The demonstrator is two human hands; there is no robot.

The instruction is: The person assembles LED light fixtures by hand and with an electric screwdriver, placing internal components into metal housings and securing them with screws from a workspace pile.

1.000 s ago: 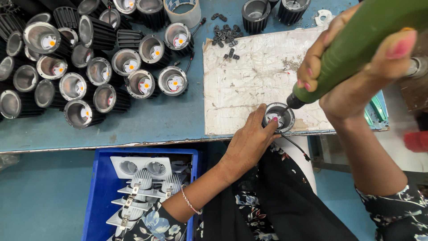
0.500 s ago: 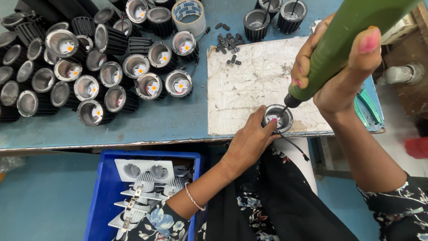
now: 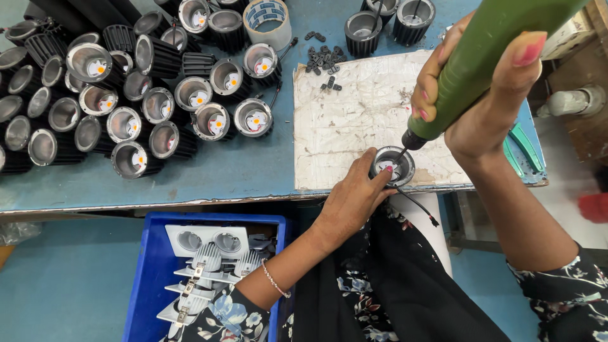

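Two bare hands work at the near edge of a blue-painted worktop (image 3: 240,174), on a scuffed, stained white board (image 3: 354,120) that serves as the landmark. The left hand (image 3: 351,202) comes up from below the board's near edge, its grip closed narrow around a small round lamp (image 3: 392,166), a ribbed black cylinder with a shiny metal rim, standing on the board's near right part. A thin black wire (image 3: 418,206) trails from the lamp over the worktop edge. The right hand (image 3: 472,101) hangs above the board's right side, its grip wrapped full around a smooth green driver (image 3: 487,57), a thick cylinder tapering to a black nose; the slim bit points down into the lamp's mouth.

Left of the board crowd many matching lamps (image 3: 139,107), finned dark bodies with bright reflector cups and pale yellow centres. Beyond the board's far left corner lie small black clips (image 3: 323,57) and a tape roll (image 3: 268,19). Beyond its far edge stand two more lamps (image 3: 386,22). Right of the board, green-handled pliers (image 3: 522,149) lie at the worktop edge. Below the board's left side, off the worktop, a blue plastic crate (image 3: 152,278) holds white finned fittings (image 3: 212,259).
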